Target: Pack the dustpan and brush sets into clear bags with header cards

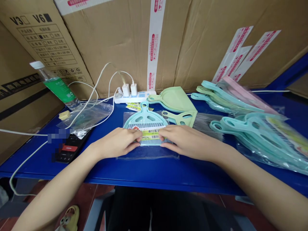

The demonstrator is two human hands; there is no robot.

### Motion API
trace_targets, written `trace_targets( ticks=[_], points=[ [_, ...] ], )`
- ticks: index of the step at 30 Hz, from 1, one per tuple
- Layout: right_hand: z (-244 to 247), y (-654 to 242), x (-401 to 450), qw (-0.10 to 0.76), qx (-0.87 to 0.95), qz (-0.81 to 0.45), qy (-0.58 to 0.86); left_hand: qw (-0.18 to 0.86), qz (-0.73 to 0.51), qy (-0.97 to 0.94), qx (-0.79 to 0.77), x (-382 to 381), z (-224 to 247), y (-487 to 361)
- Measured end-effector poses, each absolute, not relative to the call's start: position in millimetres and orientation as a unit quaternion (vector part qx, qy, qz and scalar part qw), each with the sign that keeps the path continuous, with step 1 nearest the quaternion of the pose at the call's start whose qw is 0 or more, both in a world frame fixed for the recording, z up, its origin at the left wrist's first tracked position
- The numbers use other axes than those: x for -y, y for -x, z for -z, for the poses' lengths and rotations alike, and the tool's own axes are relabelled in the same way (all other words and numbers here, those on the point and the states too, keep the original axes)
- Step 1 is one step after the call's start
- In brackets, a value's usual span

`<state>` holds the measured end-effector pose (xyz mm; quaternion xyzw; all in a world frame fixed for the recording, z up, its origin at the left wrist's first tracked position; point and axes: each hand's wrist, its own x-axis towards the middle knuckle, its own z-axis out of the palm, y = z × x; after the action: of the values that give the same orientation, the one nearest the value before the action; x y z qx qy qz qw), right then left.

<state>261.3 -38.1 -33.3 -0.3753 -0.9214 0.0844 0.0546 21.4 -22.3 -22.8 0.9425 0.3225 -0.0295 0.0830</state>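
Observation:
A light blue dustpan and brush set (145,118) lies flat in a clear plastic bag, its handle pointing away from me. Across its brush runs a yellow and white label (149,134). My left hand (120,141) has its curled fingers on the label's left end, thumb at the dustpan's lower edge. On the label's right end my right hand (179,141) rests likewise, fingers curled and thumb low. Both hands are closed on the bagged set. Just behind it lie a green dustpan (174,98) and a green brush (185,118) with grey bristles.
Bagged blue sets (260,131) and a pink one (247,94) lie at the right. A power strip (134,96) with chargers stands at the back. A bottle (59,88), white cables and a black phone (72,146) occupy the left. Cardboard boxes (115,35) form the back wall.

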Motion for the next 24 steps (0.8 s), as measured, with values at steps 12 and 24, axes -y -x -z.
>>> trace_targets(
  ticks=[12, 24],
  points=[
    [34.1, -262.1, 37.6, 0.06, 0.923, -0.087, 0.37, 0.067, 0.04, -0.942, -0.327, 23.8, 21.4, -22.6],
    [33.6, -261.0, 37.6, 0.041, 0.921, -0.084, 0.379, 0.05, 0.064, -0.94, -0.331, 25.1, 21.5, -23.4]
  ],
)
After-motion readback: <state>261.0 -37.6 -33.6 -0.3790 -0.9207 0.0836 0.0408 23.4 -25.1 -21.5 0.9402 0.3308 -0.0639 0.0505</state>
